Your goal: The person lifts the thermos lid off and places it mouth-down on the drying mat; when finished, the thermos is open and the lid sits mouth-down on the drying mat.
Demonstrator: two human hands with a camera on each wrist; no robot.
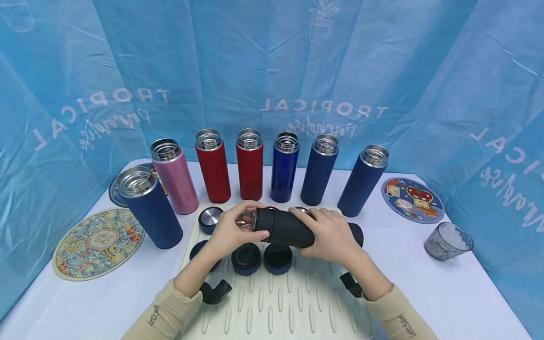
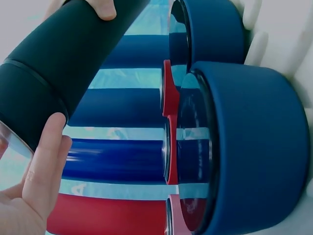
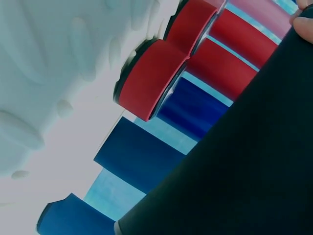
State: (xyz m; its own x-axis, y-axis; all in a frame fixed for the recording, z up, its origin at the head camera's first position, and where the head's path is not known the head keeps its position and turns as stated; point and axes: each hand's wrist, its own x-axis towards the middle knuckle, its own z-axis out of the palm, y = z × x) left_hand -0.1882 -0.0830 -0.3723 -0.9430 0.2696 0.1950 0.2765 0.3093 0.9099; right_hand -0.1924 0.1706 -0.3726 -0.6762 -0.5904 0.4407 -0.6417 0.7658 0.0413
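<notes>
A black vacuum flask (image 1: 293, 229) lies sideways in the air over a cream ridged tray (image 1: 297, 311). At its left end, my left hand (image 1: 231, 229) grips the black lid (image 1: 264, 224), thumb in front and fingers behind. My right hand (image 1: 329, 233) is wrapped over the flask's body. In the left wrist view a seam crosses the flask between lid and body. Beneath the hands, several lids sit on the tray, among them navy ones (image 1: 246, 259) and a silver-topped one (image 1: 211, 217). Two red lids (image 3: 151, 78) show in the right wrist view.
Uncapped flasks stand around the back: navy (image 1: 153, 212), pink (image 1: 176, 184), red (image 1: 213, 174), blue (image 1: 284, 172) and more navy (image 1: 363, 184). Patterned round mats (image 1: 99, 243) lie at the sides. A grey glass (image 1: 446, 243) stands on the right, tilted-looking in this view.
</notes>
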